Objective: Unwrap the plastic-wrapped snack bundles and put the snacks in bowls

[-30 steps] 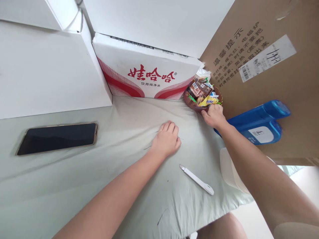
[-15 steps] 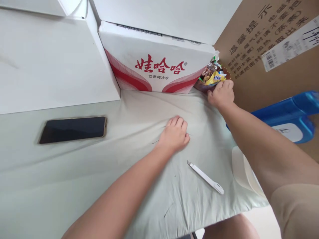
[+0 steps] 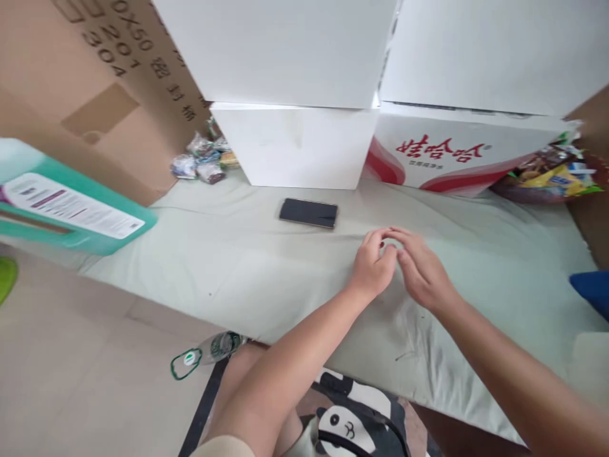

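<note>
Both hands meet above the pale green cloth, their fingertips touching or nearly so. My left hand (image 3: 373,266) has its fingers curled in. A tiny dark red spot shows by its fingers, too small to name. My right hand (image 3: 424,270) comes from the right, fingers bent toward the left hand and thumb close to them. Whatever lies between the hands is mostly hidden. A dark phone (image 3: 309,213) lies flat on the cloth beyond them, to the left. The white utility knife does not show.
White boxes (image 3: 304,146) and a red-and-white water carton (image 3: 438,152) line the back. A bowl of wrapped snacks (image 3: 547,174) sits back right, small packets (image 3: 202,158) back left. A green jug (image 3: 76,203) stands left; a plastic bottle (image 3: 219,348) is below the table edge.
The view has swung left and takes in more of the table. My right hand has left the snack bowl and come to my left hand. The utility knife is out of sight.
</note>
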`<state>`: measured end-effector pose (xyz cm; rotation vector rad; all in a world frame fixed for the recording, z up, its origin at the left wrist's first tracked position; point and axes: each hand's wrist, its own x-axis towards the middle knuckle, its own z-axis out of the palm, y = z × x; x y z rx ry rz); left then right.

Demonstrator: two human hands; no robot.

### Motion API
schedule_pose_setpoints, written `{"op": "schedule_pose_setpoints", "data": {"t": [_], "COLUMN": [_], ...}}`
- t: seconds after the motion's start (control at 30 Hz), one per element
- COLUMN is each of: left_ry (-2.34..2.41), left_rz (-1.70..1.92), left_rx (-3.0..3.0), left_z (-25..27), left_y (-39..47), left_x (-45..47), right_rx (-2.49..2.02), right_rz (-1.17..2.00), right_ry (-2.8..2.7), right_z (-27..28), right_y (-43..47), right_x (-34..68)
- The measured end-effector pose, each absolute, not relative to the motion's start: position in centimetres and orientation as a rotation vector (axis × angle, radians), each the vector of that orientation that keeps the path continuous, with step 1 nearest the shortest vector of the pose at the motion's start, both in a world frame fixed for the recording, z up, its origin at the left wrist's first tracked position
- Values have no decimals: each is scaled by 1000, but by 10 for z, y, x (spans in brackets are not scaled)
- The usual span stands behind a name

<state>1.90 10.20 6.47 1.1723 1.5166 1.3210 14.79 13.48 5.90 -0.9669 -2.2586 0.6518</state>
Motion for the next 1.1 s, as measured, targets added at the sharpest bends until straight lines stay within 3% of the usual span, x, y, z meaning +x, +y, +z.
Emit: {"op": "schedule_pose_setpoints", "data": {"t": [0.2,0.47,0.8,1.1], "left_ry": [1589,1643,1520,1516], "left_rz": [1537,1600,1750,1711], "left_rx": [583,397,266,321], "left_z": [77,63,67,68], "left_y": [42,26,4,12], "left_x": [-93,-165,-197,-201], "right_rx": [-627,-438,-304,-525], "right_rz": [1022,1039,1268,1397], "right_ry": [-2505,-2618,-2438,-2415], "right_z": [71,41,43,37], "right_y": [100,94,50,25], "right_x": [20,-70,-99,-57]}}
